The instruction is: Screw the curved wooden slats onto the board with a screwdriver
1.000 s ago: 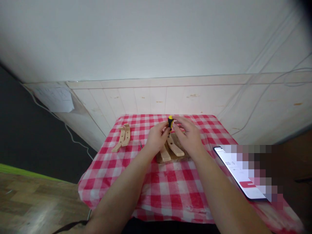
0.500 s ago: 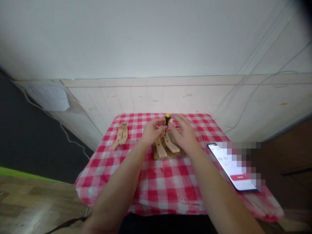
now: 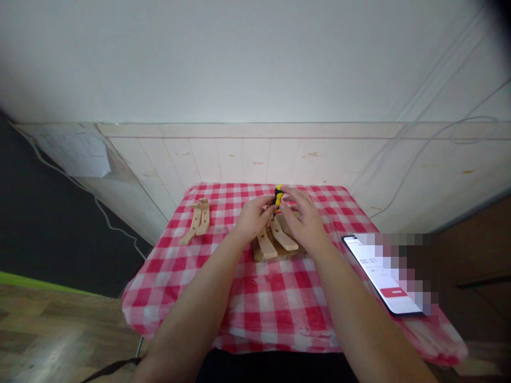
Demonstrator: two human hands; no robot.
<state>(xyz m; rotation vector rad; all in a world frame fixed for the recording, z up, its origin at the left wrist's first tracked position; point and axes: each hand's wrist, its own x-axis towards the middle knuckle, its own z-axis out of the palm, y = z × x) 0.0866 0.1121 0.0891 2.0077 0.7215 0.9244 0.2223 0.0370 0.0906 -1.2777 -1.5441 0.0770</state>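
Two hands, left (image 3: 252,219) and right (image 3: 304,221), still hold the screwdriver (image 3: 278,195).

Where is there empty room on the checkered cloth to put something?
The biggest bare patch is the near strip of cloth, between the wooden board and the front edge, crossed by both forearms. Another lies near-left, below the two curved pieces. It's crowded at the board, where left hand and right hand meet the screwdriver, and by the phone.
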